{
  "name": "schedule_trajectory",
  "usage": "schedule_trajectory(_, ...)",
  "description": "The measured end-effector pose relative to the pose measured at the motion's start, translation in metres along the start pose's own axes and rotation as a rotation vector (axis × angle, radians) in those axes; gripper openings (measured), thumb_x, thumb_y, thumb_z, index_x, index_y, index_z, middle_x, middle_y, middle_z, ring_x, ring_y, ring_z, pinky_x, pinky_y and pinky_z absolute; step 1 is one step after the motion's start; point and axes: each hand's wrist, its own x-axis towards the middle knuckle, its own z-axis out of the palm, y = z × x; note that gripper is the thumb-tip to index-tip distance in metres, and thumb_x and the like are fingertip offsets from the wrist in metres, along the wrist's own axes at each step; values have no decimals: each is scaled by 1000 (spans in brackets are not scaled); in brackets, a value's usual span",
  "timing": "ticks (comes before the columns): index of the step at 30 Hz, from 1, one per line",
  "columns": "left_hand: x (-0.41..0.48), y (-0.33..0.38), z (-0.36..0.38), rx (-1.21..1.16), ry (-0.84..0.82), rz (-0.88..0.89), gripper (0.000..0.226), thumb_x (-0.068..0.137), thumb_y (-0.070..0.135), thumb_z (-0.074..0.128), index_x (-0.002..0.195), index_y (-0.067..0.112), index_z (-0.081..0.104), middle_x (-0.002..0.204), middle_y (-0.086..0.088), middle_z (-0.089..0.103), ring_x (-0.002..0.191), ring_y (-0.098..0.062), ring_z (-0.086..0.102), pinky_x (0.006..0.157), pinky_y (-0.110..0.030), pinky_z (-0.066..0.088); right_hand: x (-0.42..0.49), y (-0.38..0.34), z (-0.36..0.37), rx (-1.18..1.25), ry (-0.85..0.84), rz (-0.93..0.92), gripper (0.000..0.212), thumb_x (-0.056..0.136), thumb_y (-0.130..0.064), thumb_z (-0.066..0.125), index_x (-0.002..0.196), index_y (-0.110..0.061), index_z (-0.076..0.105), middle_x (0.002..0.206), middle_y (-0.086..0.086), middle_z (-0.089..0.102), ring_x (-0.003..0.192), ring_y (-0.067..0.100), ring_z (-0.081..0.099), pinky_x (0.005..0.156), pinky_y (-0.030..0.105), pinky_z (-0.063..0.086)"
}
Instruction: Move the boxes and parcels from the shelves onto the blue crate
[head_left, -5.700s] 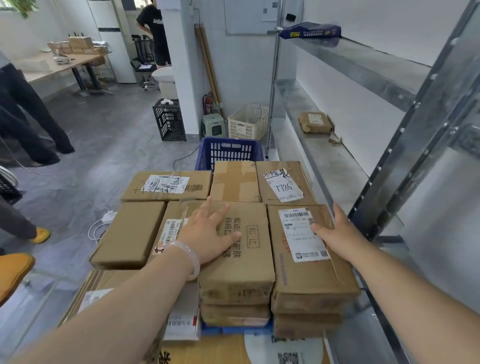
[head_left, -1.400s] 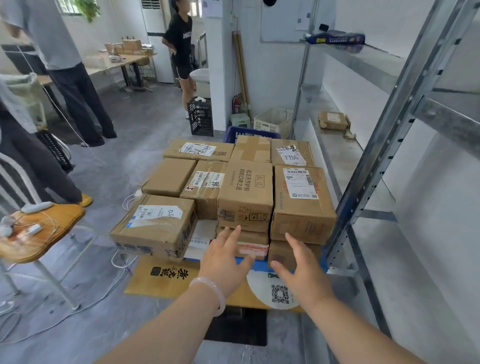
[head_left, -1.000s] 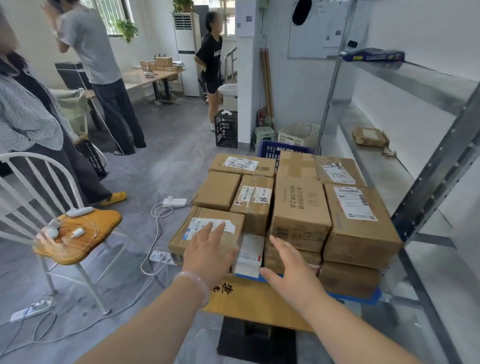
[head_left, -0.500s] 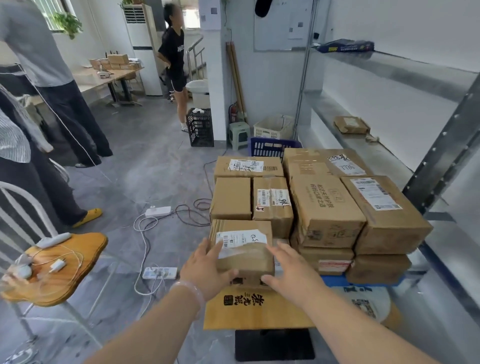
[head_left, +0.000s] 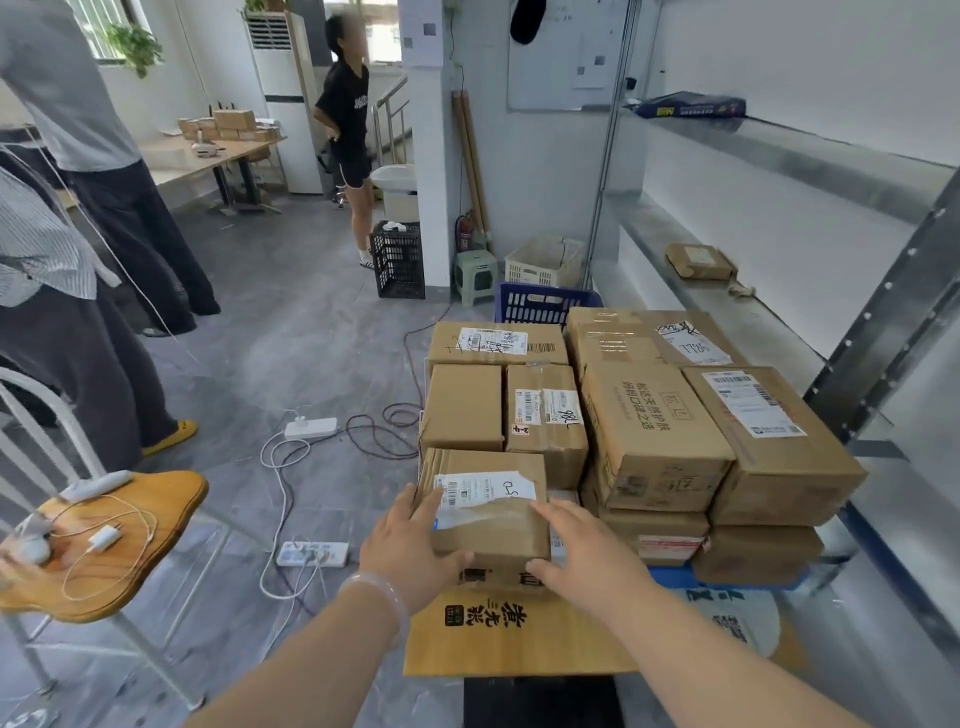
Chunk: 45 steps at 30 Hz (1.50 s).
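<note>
Lighting: bright, even daylight from the window (head_left: 111, 31) at upper left; shadows soft. Glare: pale sheen on the metal shelves (head_left: 810, 166). Distortion: wide-angle bowing at the edges. Focus: slight softness throughout.

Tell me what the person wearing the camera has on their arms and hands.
Very little. Both forearms are bare as far as the picture shows, with no sleeves in view and no gloves. The left hand has a pale, translucent bangle around its wrist, smooth and rounded. The right hand and its wrist carry nothing: no ring, watch or band is visible.
</note>
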Motion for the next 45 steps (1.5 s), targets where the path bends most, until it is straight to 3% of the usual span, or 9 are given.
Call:
schedule_trajectory(8, 24, 12, -21, 44, 55, 43, 81, 89, 65, 47, 154, 37, 10, 164, 2, -2, 150, -24, 10, 119, -43, 21, 20, -11, -30, -31, -6, -78, 80, 87, -67, 51, 154, -42, 15, 161, -17, 8, 148, 8, 12, 119, 36, 22)
schedule_trajectory(12, 54, 28, -36, 120, 63, 117, 75, 94, 62, 39, 155, 33, 8, 164, 5, -6, 151, -21, 4, 121, -41, 15, 50, -20, -51, -74, 17, -60, 68, 97, -58, 40, 156, -33, 15, 163, -9, 8, 149, 13, 9, 120, 35, 15)
schedule_trajectory(17, 94, 42, -40, 233, 3, 161, 68, 98, 56, 35, 155, 35, 4, 164, 7, -9, 151, -19, -4, 122, -41, 3, 87, -23, -51, -333, -49, -68, 61, 102, -50, 29, 156, -22, 17, 164, 2, 7, 150, 19, 2, 122, 38, 2)
schedule_trajectory(26, 125, 38, -31, 321, -67, 212, 61, 96, 62, 29, 152, 42, 18, 163, 13, 2, 150, -18, -2, 121, -47, 1, 126, -21, -41, -353, -179, 22, 64, 101, -54, 20, 157, -26, 9, 165, 2, 5, 151, 22, 0, 122, 43, 4)
schedule_trajectory(33, 121, 37, -33, 332, -91, 241, 63, 94, 67, 29, 152, 44, 18, 163, 14, 1, 150, -17, -5, 121, -44, 0, 126, -17, -42, -303, -141, 1, 60, 101, -52, 26, 155, -26, 22, 163, -3, 14, 149, 19, 8, 120, 37, 11)
schedule_trajectory(45, 118, 39, -41, 334, -74, 231, 67, 94, 64, 35, 153, 42, 11, 164, 9, -6, 151, -19, -5, 122, -45, 2, 118, -20, -52, -282, -78, -11, 64, 99, -57, 32, 156, -29, 19, 164, -1, 11, 150, 17, 7, 121, 36, 8)
